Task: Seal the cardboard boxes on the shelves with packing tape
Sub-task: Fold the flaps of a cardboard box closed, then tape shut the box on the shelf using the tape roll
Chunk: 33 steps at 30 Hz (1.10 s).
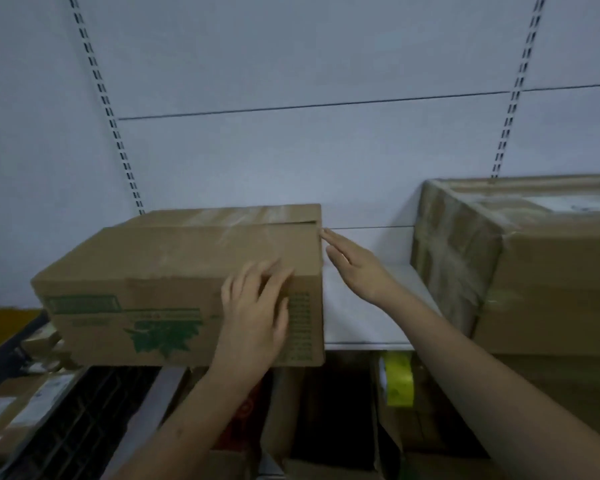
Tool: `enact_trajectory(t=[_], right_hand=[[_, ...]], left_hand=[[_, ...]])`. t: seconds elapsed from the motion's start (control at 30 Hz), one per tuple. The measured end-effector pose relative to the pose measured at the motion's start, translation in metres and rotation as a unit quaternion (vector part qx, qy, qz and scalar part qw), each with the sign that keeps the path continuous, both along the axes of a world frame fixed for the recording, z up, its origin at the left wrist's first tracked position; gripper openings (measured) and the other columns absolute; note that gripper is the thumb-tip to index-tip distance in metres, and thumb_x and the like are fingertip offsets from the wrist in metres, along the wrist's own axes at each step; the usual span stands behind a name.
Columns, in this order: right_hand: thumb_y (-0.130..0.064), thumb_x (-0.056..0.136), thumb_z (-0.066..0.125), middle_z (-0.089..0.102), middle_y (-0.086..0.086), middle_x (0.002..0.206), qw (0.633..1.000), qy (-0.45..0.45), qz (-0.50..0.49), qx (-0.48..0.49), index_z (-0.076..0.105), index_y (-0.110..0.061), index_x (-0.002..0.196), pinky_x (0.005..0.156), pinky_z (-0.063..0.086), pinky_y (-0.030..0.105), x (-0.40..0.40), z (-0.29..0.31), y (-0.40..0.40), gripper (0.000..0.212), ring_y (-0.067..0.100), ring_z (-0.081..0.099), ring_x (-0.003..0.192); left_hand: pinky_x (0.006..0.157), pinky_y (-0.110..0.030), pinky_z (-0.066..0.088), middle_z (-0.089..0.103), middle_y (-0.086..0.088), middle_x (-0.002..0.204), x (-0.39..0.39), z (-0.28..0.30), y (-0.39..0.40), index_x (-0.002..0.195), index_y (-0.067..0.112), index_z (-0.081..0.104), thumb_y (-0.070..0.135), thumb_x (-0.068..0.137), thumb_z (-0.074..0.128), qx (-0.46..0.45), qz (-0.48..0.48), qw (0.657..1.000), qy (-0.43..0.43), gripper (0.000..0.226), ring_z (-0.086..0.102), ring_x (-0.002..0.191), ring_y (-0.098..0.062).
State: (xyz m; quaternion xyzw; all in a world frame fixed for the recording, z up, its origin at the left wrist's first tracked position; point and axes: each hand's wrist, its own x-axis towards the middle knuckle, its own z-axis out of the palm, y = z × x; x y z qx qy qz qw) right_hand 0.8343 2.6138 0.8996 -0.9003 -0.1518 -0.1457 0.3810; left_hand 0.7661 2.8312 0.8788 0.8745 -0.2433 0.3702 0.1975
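Under the flat left hand (257, 310) and beside the right hand's (357, 268) straight fingertips, the cardboard box (174, 289) overhangs the shelf (364, 320); a shove could tip it.

The scene is dim and flat, with a cool bluish cast over the back wall (291, 64) above the cardboard box (177, 292). No light source shows. Glare streaks the tape on the box's top. Below the box, the space under the shelf (361, 317) sinks into deep shadow. The left hand (257, 313) on the box is smeared by motion blur. To either side of the box, the wall's slotted uprights bow with wide-angle distortion.
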Motion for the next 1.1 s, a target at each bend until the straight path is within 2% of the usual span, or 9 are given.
enact_trajectory(t=[0.1, 0.17, 0.27, 0.37, 0.53, 0.7, 0.87, 0.93, 1.1], right_hand=[[-0.028, 0.106, 0.040, 0.038, -0.006, 0.155, 0.998, -0.013, -0.065, -0.016, 0.040, -0.020, 0.149, 0.108, 0.017, 0.010, -0.028, -0.031, -0.040, 0.043, 0.009, 0.032, 0.143], [-0.021, 0.106, 0.040, 0.043, 0.000, 0.152, 0.994, 0.009, -0.107, -0.030, 0.044, -0.017, 0.147, 0.103, 0.020, 0.008, -0.039, -0.051, -0.067, 0.041, 0.015, 0.038, 0.141], [-0.013, 0.105, 0.037, 0.043, 0.004, 0.152, 0.987, 0.078, -0.123, -0.060, 0.044, -0.015, 0.147, 0.104, 0.021, 0.010, -0.052, -0.086, -0.095, 0.043, 0.019, 0.038, 0.141], [0.002, 0.100, 0.037, 0.039, 0.012, 0.154, 0.981, 0.116, -0.106, -0.112, 0.039, -0.009, 0.149, 0.113, 0.018, 0.019, -0.062, -0.124, -0.117, 0.051, 0.028, 0.037, 0.142], [0.015, 0.093, 0.036, 0.039, 0.014, 0.152, 0.990, 0.073, -0.068, -0.094, 0.042, -0.003, 0.146, 0.117, 0.007, 0.021, -0.063, -0.153, -0.137, 0.056, 0.016, 0.028, 0.140], [0.013, 0.097, 0.035, 0.040, 0.013, 0.152, 0.993, 0.078, -0.058, -0.068, 0.043, -0.006, 0.146, 0.112, 0.004, 0.004, -0.053, -0.158, -0.143, 0.053, 0.020, 0.030, 0.142], [0.014, 0.095, 0.036, 0.040, 0.013, 0.152, 0.995, 0.073, -0.050, -0.047, 0.043, -0.007, 0.146, 0.117, 0.009, 0.019, -0.052, -0.161, -0.143, 0.055, 0.026, 0.031, 0.145], [0.014, 0.094, 0.036, 0.040, 0.011, 0.152, 0.995, 0.068, -0.049, -0.051, 0.043, -0.007, 0.146, 0.118, 0.009, 0.021, -0.052, -0.161, -0.143, 0.057, 0.026, 0.031, 0.145], [0.015, 0.094, 0.034, 0.038, 0.011, 0.154, 0.994, 0.070, -0.049, -0.064, 0.042, -0.008, 0.147, 0.118, 0.008, 0.020, -0.054, -0.157, -0.142, 0.058, 0.024, 0.029, 0.146]], left_hand=[[0.081, -0.027, 0.044, 0.062, 0.000, 0.100, -0.038, -0.041, -0.036, 0.102, 0.016, 0.069, 0.011, 0.088, 0.060, -0.040, -0.151, 0.986, -0.065, 0.017, 0.057, 0.093, -0.015], [0.071, -0.020, 0.047, 0.063, 0.011, 0.092, -0.055, -0.063, -0.069, 0.098, 0.023, 0.066, 0.020, 0.094, 0.057, -0.070, -0.206, 0.967, 0.136, 0.010, 0.060, 0.083, -0.004], [0.078, -0.026, 0.053, 0.067, 0.007, 0.087, -0.044, -0.108, -0.120, 0.099, 0.022, 0.063, 0.033, 0.093, 0.064, -0.234, -0.140, 0.834, 0.479, 0.012, 0.065, 0.082, -0.004], [0.087, -0.030, 0.049, 0.062, 0.000, 0.108, -0.018, -0.137, -0.159, 0.122, 0.017, 0.048, 0.036, 0.092, 0.068, -0.317, -0.057, 0.732, 0.600, 0.040, 0.062, 0.101, -0.017], [0.103, -0.041, 0.048, 0.049, -0.006, 0.142, 0.007, -0.148, -0.198, 0.153, 0.017, 0.024, 0.030, 0.090, 0.073, -0.441, -0.062, 0.649, 0.616, 0.080, 0.054, 0.125, -0.027], [0.080, -0.033, 0.057, 0.072, -0.012, 0.103, 0.015, -0.158, -0.200, 0.113, 0.013, 0.066, 0.019, 0.091, 0.072, -0.450, -0.098, 0.640, 0.615, 0.023, 0.070, 0.093, -0.028], [0.043, -0.016, 0.046, 0.062, -0.001, 0.056, 0.013, -0.135, -0.179, 0.088, 0.012, 0.069, 0.018, 0.096, 0.066, -0.489, -0.117, 0.496, 0.707, 0.010, 0.058, 0.043, -0.007], [0.037, -0.016, 0.040, 0.055, 0.004, 0.053, 0.019, -0.124, -0.167, 0.087, 0.016, 0.069, 0.024, 0.096, 0.065, -0.491, -0.120, 0.431, 0.747, 0.012, 0.051, 0.040, -0.004], [0.036, -0.015, 0.033, 0.049, 0.007, 0.056, 0.025, -0.104, -0.144, 0.076, 0.019, 0.062, 0.029, 0.093, 0.067, -0.483, -0.119, 0.364, 0.787, 0.020, 0.046, 0.040, -0.003]])
